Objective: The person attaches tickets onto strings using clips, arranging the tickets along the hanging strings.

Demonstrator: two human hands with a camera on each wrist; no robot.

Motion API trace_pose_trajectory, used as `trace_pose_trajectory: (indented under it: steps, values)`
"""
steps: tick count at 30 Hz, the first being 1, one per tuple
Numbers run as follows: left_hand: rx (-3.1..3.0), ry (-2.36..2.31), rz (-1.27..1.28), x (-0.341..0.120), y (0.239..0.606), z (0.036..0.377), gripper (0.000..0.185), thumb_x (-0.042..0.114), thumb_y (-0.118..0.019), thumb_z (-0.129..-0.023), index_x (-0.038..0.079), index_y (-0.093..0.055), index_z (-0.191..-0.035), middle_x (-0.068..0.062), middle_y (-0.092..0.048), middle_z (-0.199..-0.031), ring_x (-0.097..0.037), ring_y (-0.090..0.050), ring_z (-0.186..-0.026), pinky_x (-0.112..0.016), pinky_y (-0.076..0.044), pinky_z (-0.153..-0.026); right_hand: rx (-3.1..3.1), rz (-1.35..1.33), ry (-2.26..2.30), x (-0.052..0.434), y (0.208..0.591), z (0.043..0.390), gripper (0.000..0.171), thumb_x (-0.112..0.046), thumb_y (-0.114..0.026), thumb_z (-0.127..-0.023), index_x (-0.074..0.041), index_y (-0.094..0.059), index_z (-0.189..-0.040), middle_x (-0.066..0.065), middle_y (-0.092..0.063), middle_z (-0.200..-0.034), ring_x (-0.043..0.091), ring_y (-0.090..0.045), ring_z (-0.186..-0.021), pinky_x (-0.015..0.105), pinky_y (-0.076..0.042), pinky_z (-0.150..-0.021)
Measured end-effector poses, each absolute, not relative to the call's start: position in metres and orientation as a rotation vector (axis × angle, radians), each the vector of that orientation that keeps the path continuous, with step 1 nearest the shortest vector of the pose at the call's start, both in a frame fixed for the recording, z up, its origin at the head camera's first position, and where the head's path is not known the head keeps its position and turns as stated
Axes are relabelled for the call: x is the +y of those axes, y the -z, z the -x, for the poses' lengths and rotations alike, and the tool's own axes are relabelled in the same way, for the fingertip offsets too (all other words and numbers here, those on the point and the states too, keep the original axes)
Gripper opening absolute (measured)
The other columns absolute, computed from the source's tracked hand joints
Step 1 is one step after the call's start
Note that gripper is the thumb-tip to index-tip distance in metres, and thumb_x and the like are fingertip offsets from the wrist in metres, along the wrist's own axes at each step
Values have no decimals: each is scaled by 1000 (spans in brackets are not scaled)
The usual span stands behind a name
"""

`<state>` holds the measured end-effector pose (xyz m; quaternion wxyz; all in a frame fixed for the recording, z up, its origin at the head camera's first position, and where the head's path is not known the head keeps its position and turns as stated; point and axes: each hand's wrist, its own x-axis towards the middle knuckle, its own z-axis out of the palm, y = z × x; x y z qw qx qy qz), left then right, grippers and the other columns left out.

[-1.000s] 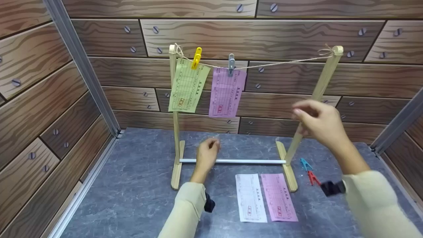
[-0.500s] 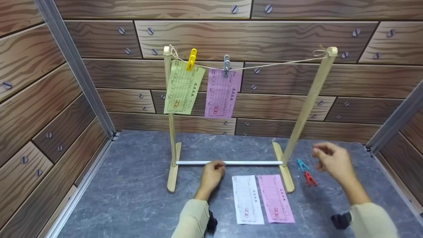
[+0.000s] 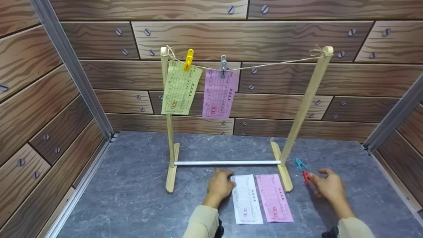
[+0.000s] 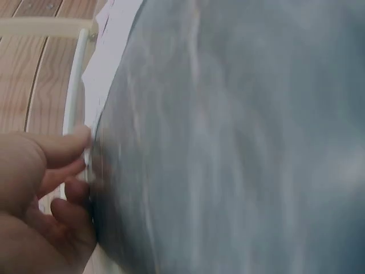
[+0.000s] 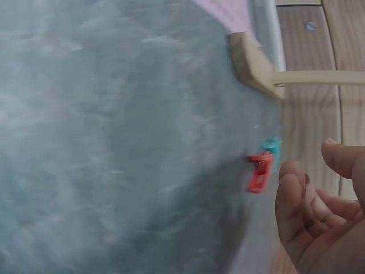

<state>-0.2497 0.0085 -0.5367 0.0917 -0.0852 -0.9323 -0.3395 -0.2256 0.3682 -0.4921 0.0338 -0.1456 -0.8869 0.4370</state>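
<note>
My left hand [image 3: 220,185] is at the upper left corner of a white printed slip [image 3: 247,200] on the table, its thumb overlapping the paper's edge; the left wrist view shows its fingertips right at the slip [image 4: 105,68]. A pink slip [image 3: 274,198] lies just to the right. My right hand [image 3: 328,186] is beside a red clothespin [image 3: 306,177], thumb and fingers apart in the right wrist view, with nothing between them. A blue clothespin [image 3: 300,164] lies behind the red one. On the string [image 3: 274,65], a yellow clothespin [image 3: 188,60] holds a green slip [image 3: 181,89], and a grey clothespin [image 3: 223,66] holds another pink slip [image 3: 219,94].
A wooden stand carries the string between its left post [image 3: 170,138] and right post [image 3: 305,105]. A white rod [image 3: 228,163] joins its two feet low over the grey table [image 3: 132,185]. Wood-patterned panels [image 3: 297,39] enclose the back and sides.
Both hands have come down toward the table: the left to the white slip, the right from beside the right post to the red clothespin. The head view has shifted slightly.
</note>
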Motion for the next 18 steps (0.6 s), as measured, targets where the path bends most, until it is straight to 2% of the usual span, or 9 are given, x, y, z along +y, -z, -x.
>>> trace_pose_trajectory:
  steps: [4, 7, 12, 18]
  values:
    - [-2757, 979, 232, 8, 539, 247, 19, 13, -80, -77, 14, -74, -95, -4, -57, -94, -27, -63, -76, -44, -51, -68, -2839, 575, -1384, 372, 505, 225, 81, -37, -69, -96, 16, -30, -143, 16, -63, -80, 20, -64, -57, 34, -56, -52]
    - [-2737, 1036, 232, 7, 539, 246, 15, 9, -77, -75, 16, -67, -84, 1, -52, -88, -21, -56, -69, -41, -47, -62, -2894, 640, -1396, 373, 511, 226, 86, -40, -71, -94, 16, -28, -143, 16, -59, -81, 18, -63, -58, 33, -55, -53]
    - [-2713, 1109, 248, 3, 540, 246, 18, 6, -73, -74, 17, -59, -79, -1, -52, -89, -20, -52, -66, -39, -44, -59, -2900, 672, -1337, 372, 516, 228, 78, -37, -71, -94, 16, -33, -138, 15, -58, -81, 18, -60, -57, 32, -54, -52]
    - [-2688, 1255, 172, 0, 542, 248, 14, 12, -75, -80, 18, -62, -82, 3, -53, -87, -17, -52, -71, -39, -44, -64, -2889, 662, -1272, 369, 520, 229, 65, -33, -71, -94, 14, -40, -128, 14, -57, -77, 18, -59, -54, 32, -52, -49]
